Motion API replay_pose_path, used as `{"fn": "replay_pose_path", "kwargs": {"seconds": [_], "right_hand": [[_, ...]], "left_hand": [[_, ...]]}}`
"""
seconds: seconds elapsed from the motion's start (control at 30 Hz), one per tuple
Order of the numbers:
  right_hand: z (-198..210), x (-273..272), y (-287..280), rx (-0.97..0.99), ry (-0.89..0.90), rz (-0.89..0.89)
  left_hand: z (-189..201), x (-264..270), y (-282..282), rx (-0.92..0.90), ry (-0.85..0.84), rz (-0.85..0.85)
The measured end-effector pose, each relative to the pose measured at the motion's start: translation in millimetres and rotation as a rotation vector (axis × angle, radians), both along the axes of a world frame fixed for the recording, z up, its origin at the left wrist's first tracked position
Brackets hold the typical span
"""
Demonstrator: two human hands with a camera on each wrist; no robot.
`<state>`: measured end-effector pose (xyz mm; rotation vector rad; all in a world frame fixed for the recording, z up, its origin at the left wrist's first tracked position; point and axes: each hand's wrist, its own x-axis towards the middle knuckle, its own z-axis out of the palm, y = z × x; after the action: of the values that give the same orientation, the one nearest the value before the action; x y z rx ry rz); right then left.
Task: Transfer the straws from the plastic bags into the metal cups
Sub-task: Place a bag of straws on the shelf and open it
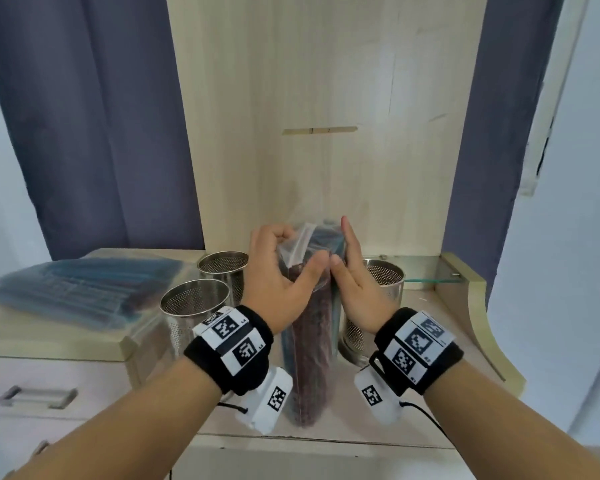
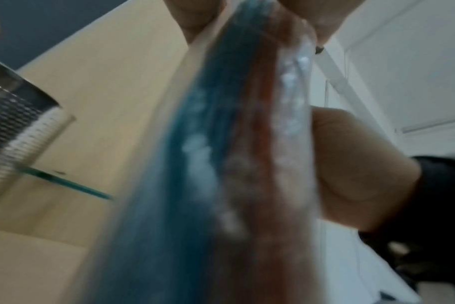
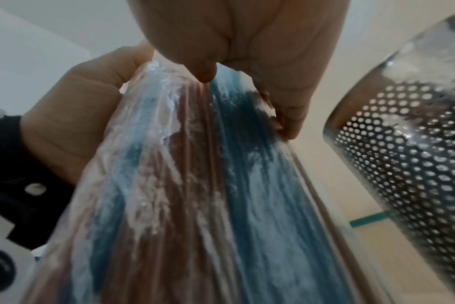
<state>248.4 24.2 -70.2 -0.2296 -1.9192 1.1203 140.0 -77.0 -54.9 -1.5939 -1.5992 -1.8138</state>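
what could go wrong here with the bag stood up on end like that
1. The tall clear plastic bag of blue and brown straws stands upright on the pale wooden counter; only the left hand and right hand at its top steady it, so it may topple.
2. The perforated metal cups stand close beside; a sway could knock one.
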Motion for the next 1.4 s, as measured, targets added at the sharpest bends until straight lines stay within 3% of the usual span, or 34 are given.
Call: {"fn": "replay_pose_path", "kwargs": {"seconds": [0.13, 0.27, 0.4, 0.53, 0.63, 0.7, 0.8, 1.17, 1.3, 1.4], "right_hand": [[-3.8, 1.5, 10.2, 0.071, -0.086, -0.019], [-9.3, 1.1, 0.0, 0.015, -0.031, 0.001], [-7.2, 10.7, 1.6, 0.051, -0.168, -0.003], [-2.5, 31.2, 27.6, 0.321, -0.164, -0.439], [-12.8, 36.5, 48.2, 0.277, -0.388, -0.717], [-24.9, 38.1, 56.7, 0.151, -0.533, -0.678], [-34.9, 43.9, 64.7, 0.02, -0.468, -0.599], [-25.3, 101.5, 74.2, -0.019, -0.521, -0.571], [-12.0, 96.9, 59.2, 0.253, -0.795, -0.687], [9.0, 86.8, 40.1, 0.404, -0.51, -0.511]], "left_hand": [[-14.1, -14.0, 1.2, -0.101, 0.066, 0.025], [-26.4, -16.0, 3.2, -0.149, -0.001, -0.032], [-29.3, -15.3, 7.9, -0.14, -0.074, -0.083], [-28.9, -14.7, 11.7, -0.089, -0.132, -0.074], [-33.0, -14.6, 16.9, -0.067, -0.156, -0.039], [-35.3, -14.9, 19.7, -0.054, -0.151, -0.018], [-35.5, -12.6, 21.6, -0.057, -0.137, 0.006], [-32.6, -3.3, 32.7, 0.01, -0.187, 0.05], [-29.3, 5.9, 39.7, 0.031, -0.216, -0.02], [-29.6, 7.2, 41.3, -0.104, -0.143, -0.067]]}}
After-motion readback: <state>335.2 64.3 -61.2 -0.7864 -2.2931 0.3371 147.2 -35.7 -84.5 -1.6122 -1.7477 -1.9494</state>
